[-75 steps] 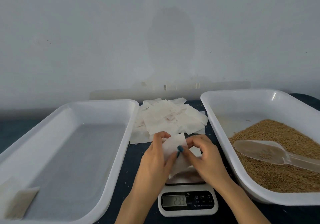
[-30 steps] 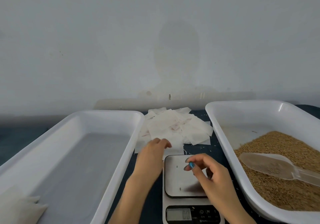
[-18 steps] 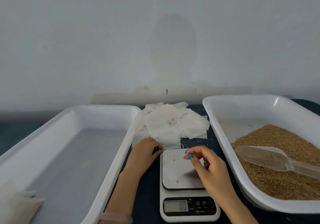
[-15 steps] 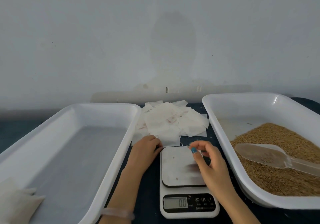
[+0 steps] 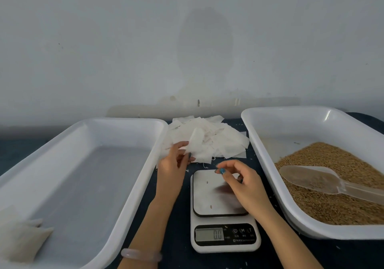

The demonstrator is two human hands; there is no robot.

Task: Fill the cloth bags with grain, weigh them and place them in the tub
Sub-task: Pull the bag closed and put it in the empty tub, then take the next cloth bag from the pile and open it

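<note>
My left hand pinches an empty white cloth bag and lifts it off the pile of cloth bags at the back centre. My right hand hovers over the scale, fingers loosely curled, holding nothing. The scale's plate carries a few stray grains and its display reads 0.0. The left white tub holds filled bags in its near left corner. The right tub contains brown grain with a clear plastic scoop lying on it.
A dark blue tabletop shows between the tubs, with loose grains scattered near the scale. A pale wall rises right behind the table. A light bracelet sits on my left wrist.
The filled bag has left the scale, which dropped from 23.3 to 0.0. My left hand reached to the pile and raised one empty bag. My right hand stayed over the plate.
</note>
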